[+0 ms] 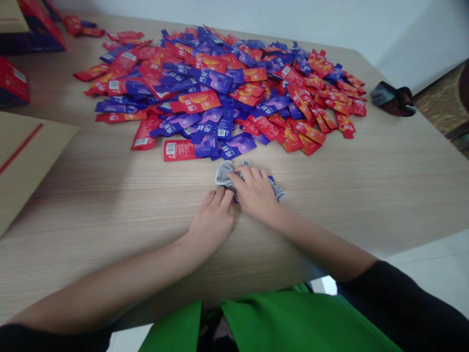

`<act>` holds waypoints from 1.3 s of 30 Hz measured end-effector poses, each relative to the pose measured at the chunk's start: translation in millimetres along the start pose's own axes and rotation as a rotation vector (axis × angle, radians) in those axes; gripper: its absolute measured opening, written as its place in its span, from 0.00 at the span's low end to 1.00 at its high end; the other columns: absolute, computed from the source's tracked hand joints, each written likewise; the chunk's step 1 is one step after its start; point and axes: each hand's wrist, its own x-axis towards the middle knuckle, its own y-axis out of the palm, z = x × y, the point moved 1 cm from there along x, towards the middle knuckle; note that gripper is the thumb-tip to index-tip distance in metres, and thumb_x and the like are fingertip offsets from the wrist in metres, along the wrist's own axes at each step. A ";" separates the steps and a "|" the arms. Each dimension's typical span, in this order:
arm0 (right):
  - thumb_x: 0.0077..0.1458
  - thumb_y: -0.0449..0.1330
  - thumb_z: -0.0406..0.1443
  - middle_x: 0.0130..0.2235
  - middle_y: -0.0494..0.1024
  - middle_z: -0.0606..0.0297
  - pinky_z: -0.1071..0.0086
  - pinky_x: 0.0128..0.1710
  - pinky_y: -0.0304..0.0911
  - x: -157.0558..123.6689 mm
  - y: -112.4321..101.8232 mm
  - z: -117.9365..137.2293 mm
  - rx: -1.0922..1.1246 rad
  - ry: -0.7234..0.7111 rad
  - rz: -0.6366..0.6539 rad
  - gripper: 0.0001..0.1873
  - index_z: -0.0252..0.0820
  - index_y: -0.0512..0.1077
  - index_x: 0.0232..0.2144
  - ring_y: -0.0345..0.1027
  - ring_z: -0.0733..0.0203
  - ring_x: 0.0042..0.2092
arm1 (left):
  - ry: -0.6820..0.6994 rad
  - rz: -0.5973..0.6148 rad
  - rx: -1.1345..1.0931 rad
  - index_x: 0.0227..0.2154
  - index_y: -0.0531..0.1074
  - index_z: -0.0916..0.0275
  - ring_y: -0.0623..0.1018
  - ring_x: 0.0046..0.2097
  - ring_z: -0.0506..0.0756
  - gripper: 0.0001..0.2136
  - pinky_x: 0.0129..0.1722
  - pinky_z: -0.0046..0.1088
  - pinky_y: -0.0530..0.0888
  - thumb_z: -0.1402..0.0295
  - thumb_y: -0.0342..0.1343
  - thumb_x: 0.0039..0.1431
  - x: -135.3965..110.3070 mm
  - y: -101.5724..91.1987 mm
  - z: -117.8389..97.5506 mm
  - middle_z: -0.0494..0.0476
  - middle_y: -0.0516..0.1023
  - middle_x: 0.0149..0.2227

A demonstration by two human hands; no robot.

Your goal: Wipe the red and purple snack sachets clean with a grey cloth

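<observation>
My right hand (255,192) covers grey cloth (223,174), left hand (214,215) curls alongside; can't tell either grip. Forward push might jostle packets (240,145) beyond.

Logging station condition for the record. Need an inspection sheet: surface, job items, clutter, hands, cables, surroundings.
Surface: wood-grain table.
Job items: crumpled gray cloth with white edging; dark-blue piece at its edge, mostly hidden.
Clutter: heaped red and purple sachets; red-and-purple boxes and tan panel with red stripe at left; dark crumpled item near right edge, kind unclear.
Hands: right hand over the cloth; left hand at its near edge, grip unclear.
Cables: nothing seen.
Surroundings: pale wall behind table.
</observation>
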 end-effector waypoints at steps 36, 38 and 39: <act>0.57 0.47 0.26 0.53 0.63 0.51 0.54 0.57 0.59 -22.7 -21.5 -59.6 0.319 0.168 -0.320 0.33 0.42 0.55 0.65 0.60 0.51 0.55 | -0.010 0.087 -0.153 0.59 0.68 0.70 0.66 0.63 0.68 0.22 0.57 0.48 0.68 0.71 0.51 0.62 -1.1 4.5 5.7 0.66 0.66 0.63; 0.57 0.48 0.26 0.56 0.62 0.50 0.55 0.56 0.58 -14.4 -17.0 -30.0 0.271 0.061 -0.204 0.33 0.41 0.56 0.65 0.58 0.50 0.55 | -0.019 0.084 -0.166 0.55 0.71 0.72 0.70 0.60 0.67 0.20 0.58 0.48 0.68 0.70 0.51 0.62 -0.6 4.0 5.2 0.69 0.72 0.58; 0.58 0.48 0.27 0.56 0.63 0.49 0.55 0.55 0.59 -12.3 -12.6 -18.1 0.224 0.031 -0.135 0.31 0.40 0.58 0.64 0.58 0.49 0.54 | -0.021 0.088 -0.171 0.53 0.73 0.72 0.73 0.58 0.67 0.18 0.58 0.48 0.68 0.71 0.51 0.62 -0.2 4.0 5.0 0.69 0.75 0.55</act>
